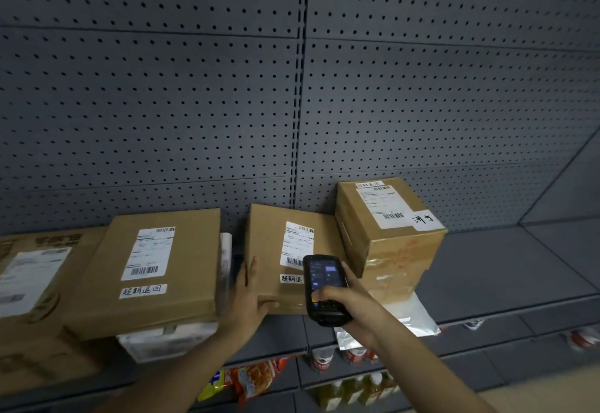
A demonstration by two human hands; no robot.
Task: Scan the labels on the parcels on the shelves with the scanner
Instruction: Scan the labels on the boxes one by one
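Scanning step underway: right hand (352,305) wraps around a black handheld scanner with lit screen (323,286), thumb on the lower keypad, head of the device aimed at the white shipping label with barcode (297,244) on the flat brown cardboard parcel in the middle (276,250). Left hand (248,295) grips that parcel's front left corner, thumb under the front edge, fingers laid flat along the left side.

Handling guess: the parcel looks stiff and light to moderate, with a taped front edge that may be a bit slick. The corner or side edges are the best hold, keeping fingers off the label. The scanner looks rigid and chunky, good for one hand around the lower body with the thumb free for keys.

Looks: plain kraft box lying flat on the grey metal shelf (519,269), label on top, and a small white handwritten strip (290,279) just below the label, partly behind the scanner. A taller brown cardboard box with taped seams (389,237) stands just to its right, touching or nearly so, own label on top. A wider flat brown parcel with label (152,269) sits to the left, stacked on white packages. Grey pegboard backing (292,88) behind. Snack bags and bottles sit on the lower shelf, blurry.
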